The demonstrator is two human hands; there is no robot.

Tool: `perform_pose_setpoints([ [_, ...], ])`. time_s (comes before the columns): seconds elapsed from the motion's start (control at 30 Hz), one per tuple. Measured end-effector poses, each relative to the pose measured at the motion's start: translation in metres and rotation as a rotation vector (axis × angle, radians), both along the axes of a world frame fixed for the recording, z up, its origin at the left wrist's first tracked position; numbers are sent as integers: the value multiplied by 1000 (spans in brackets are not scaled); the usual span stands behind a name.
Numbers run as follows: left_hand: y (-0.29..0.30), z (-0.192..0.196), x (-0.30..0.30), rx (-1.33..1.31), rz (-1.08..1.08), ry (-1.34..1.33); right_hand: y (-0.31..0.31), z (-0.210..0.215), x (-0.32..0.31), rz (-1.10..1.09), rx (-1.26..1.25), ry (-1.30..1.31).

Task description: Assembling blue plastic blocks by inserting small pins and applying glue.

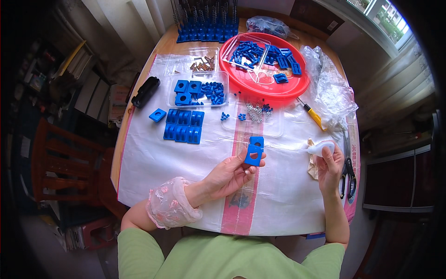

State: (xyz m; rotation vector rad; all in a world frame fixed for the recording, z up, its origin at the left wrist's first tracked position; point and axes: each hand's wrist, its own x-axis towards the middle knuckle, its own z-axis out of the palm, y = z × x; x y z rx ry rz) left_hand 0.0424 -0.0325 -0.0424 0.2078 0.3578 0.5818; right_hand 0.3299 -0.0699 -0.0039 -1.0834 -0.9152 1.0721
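My left hand grips a blue plastic piece with a round hole between thumb and fingers, above the middle of the table; its upper part has a second opening. On the right, my right hand is closed around a small white squeeze bottle, whose thin pale nozzle points left toward the blue piece. Whether the nozzle tip touches the piece I cannot tell. A crumpled beige cloth or paper lies just beside that bottle.
Left of centre are a block of blue parts, a clear box of blue pieces and a black case. Behind stand a red basin and blue pieces with upright springs. A yellow-handled screwdriver, plastic bags and black-handled scissors lie right.
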Motion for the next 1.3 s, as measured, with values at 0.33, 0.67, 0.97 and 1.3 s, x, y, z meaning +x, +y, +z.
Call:
perform_pose_setpoints([
  [0.33,-1,2,0,11,-2,16,0,3,-2,2,-7,-4],
  [0.67,0,-1,0,8,-4,5,0,1,1,18,-8,11],
  [0.97,0,-1,-1,26,-15,1,1,-3,3,33,6,70],
  [1.3,-1,14,-2,82,-28,116,1,-9,6,110,-28,222],
])
